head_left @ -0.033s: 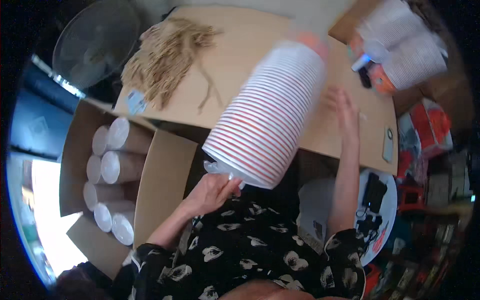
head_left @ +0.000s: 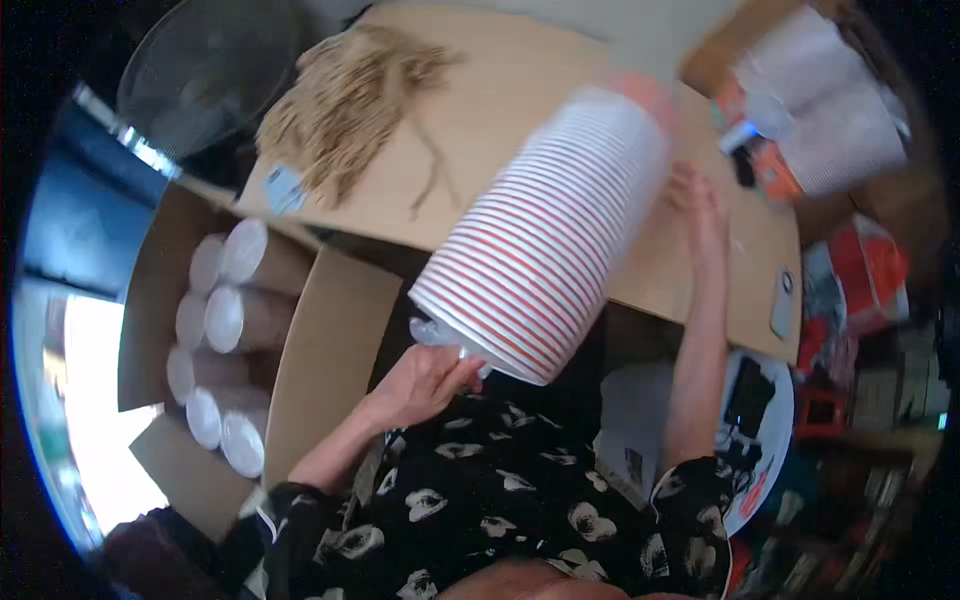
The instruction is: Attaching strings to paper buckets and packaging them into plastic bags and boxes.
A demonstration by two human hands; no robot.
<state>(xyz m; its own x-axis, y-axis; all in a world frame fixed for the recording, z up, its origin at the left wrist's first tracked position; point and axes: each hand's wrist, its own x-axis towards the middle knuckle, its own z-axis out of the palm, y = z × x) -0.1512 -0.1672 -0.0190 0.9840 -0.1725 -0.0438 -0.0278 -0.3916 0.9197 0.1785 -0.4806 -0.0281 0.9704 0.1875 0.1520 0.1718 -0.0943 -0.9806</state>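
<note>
A tall nested stack of white paper cups with red bands slants up across the middle, inside a thin clear plastic sleeve. Its far end is blurred. My left hand is closed round the bunched plastic at the stack's near end, below the cup rims. On the right side of the stack, my right hand is raised over the table, open with fingers stretched out. I cannot tell whether its fingertips touch the sleeve.
A cardboard box holding several sleeved stacks stands at left. On the wooden table lie a heap of tan paper strips and a phone. More cup stacks sit at far right; a round white stool holds black devices.
The view has shifted slightly, so the table and box sit a little differently in the picture. Both hands and the cup stack keep nearly the same pose.
</note>
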